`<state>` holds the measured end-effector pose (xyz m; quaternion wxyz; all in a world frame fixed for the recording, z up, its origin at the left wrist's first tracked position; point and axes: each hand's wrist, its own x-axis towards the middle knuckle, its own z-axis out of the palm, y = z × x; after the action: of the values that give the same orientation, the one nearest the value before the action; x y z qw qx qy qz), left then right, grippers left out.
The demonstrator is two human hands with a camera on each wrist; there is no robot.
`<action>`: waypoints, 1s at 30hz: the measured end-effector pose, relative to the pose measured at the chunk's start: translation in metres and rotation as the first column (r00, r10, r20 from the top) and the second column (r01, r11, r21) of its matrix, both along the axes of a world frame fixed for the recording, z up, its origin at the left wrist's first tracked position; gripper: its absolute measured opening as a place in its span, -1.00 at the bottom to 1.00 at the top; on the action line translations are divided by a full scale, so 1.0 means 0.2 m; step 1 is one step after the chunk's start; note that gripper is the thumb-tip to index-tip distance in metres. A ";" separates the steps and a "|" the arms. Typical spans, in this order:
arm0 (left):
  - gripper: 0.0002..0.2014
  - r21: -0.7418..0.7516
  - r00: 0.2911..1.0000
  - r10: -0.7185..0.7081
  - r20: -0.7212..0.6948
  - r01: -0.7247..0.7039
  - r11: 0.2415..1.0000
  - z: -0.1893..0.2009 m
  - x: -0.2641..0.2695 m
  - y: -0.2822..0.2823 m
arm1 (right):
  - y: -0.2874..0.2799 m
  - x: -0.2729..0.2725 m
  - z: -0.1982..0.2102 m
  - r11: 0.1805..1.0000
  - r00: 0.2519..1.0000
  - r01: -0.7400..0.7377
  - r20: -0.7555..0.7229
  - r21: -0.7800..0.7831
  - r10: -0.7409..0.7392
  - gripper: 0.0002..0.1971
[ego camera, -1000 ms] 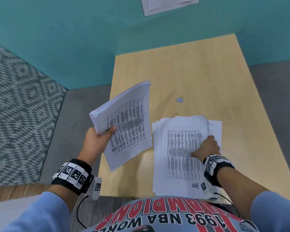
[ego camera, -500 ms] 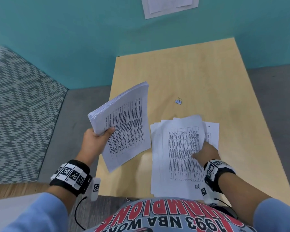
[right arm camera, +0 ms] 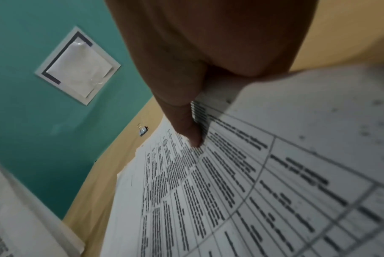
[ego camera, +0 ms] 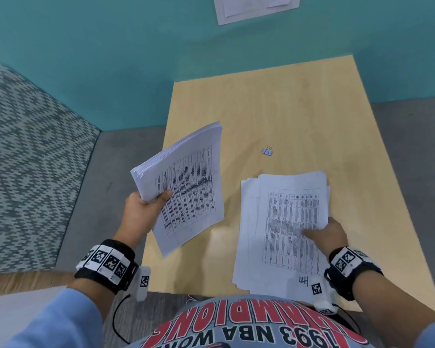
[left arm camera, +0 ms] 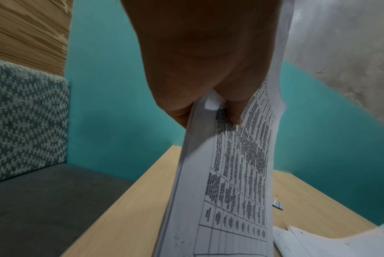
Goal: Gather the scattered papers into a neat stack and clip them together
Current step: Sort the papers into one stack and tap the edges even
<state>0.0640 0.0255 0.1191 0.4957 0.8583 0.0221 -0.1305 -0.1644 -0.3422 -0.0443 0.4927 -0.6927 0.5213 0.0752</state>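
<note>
Fingers of the left hand (ego camera: 141,209) curl under a thick held stack (ego camera: 186,189) of printed sheets while the thumb clamps down on its top page, pinching it near one corner; the left wrist view shows the same grip, the thumb (left arm camera: 234,113) pressed on the printed table and the fingers wrapped behind the sheaf's edge. This stack is raised off the table (ego camera: 299,109) and tilted, its lower corner hanging over the table's left edge. The right hand (ego camera: 326,234) is at the right edge of the loose pile (ego camera: 281,222) lying flat on the table's near side; the right wrist view shows the thumb (right arm camera: 193,133) pressing down on the top printed sheet with the sheet's edge lifted against the palm, so the hand appears to pinch a few top sheets, though the fingers beneath are hidden. The pile's sheets are fanned unevenly, several edges showing at the far and left sides, and its near edge reaches the table's front. Well apart from both hands, farther out on the bare wood, a small blue binder clip (ego camera: 268,151) lies with its wire handles up. A teal wall (ego camera: 111,59) rises behind the table and carries a taped paper notice (ego camera: 256,6); to the left stands a patterned upholstered seat (ego camera: 31,159). Both wrists wear black bands with square markers.
</note>
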 end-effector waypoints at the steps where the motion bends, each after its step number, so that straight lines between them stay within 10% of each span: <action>1: -0.85 0.002 1.000 0.002 -0.003 -0.002 1.000 0.00 0.00 0.00 | 0.00 0.00 0.00 0.999 1.000 -0.008 -0.020 -0.031 0.007 -0.60; 7: -0.82 0.012 1.000 -0.003 -0.011 0.003 1.000 -0.01 0.02 0.01 | 0.00 0.00 0.02 0.923 0.953 -0.198 -0.285 -0.329 0.103 -0.35; 20: -0.85 0.019 0.999 -0.036 -0.008 0.037 0.999 -0.01 0.04 -0.04 | -0.06 0.00 0.08 0.986 0.977 0.157 0.134 0.051 -0.163 -0.20; 23: -0.82 0.041 0.995 -0.062 -0.073 0.065 0.997 -0.04 0.08 -0.06 | -0.21 -0.04 0.19 0.990 0.982 0.065 0.168 0.123 -0.085 -0.55; 30: -0.80 0.059 0.983 -0.137 -0.122 0.146 0.988 -0.06 0.09 -0.24 | -0.41 -0.02 0.71 0.985 0.934 -0.160 0.331 0.060 0.132 -0.35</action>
<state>0.0823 -0.0226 0.1074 0.4535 0.8649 -0.0053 -0.2151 -0.1676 -0.4251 0.0986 0.5943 -0.7106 0.3762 0.0185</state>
